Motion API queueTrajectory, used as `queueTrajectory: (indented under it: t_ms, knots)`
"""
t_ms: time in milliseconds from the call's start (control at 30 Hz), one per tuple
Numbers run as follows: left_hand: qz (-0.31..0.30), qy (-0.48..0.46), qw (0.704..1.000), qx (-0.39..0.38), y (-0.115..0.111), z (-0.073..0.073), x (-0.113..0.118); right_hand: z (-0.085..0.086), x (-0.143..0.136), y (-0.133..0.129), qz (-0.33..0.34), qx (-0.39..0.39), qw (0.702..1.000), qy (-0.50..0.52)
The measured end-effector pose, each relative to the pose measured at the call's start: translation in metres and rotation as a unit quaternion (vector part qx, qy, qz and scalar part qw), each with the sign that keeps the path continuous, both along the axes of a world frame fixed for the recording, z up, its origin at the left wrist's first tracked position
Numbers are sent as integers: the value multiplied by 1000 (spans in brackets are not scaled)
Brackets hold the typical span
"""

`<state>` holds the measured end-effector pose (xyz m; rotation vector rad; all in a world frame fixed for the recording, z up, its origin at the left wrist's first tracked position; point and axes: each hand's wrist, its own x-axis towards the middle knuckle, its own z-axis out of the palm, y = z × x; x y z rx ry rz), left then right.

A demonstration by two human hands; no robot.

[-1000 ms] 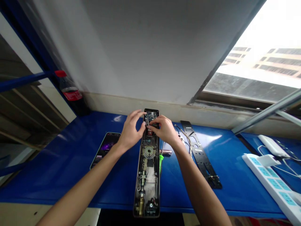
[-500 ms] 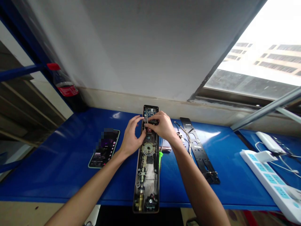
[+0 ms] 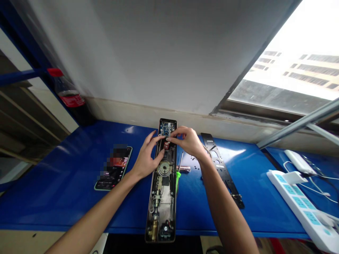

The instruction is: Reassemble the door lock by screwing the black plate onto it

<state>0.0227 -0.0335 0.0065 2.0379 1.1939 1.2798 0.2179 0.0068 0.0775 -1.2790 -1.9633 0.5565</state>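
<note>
Head view: oblong housing (image 3: 166, 210), brass-coloured cylinder (image 3: 154, 228)

Daylight pours through the window (image 3: 288, 93)!
Pale buildings (image 3: 315, 67) outside, grey wall (image 3: 148, 53) straight ahead, blue tabletop (image 3: 76, 155) shining away below it.

The circuit board (image 3: 166, 129) is blue, the screwdriver handle (image 3: 178, 176) green.

Cylinder (image 3: 154, 229) brassy metal; tabletop (image 3: 76, 162) glossy, smooth; screwdriver handle (image 3: 178, 178) plastic; power strip (image 3: 300, 203) plastic.
</note>
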Motion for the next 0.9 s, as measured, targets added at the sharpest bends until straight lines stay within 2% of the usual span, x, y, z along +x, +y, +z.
queueTrajectory:
  t_ms: [133,267,900]
  knots:
    - [-39,-39,997,-51,2,-4,1,-3,0,-1,2,8,1000,-7]
    - [-59,-67,994,-69,3,-7,2,-5,-2,0,4,19,1000,-15]
    - [-55,-63,995,-51,4,-11,1,-5,-5,1,11,42,998,-48]
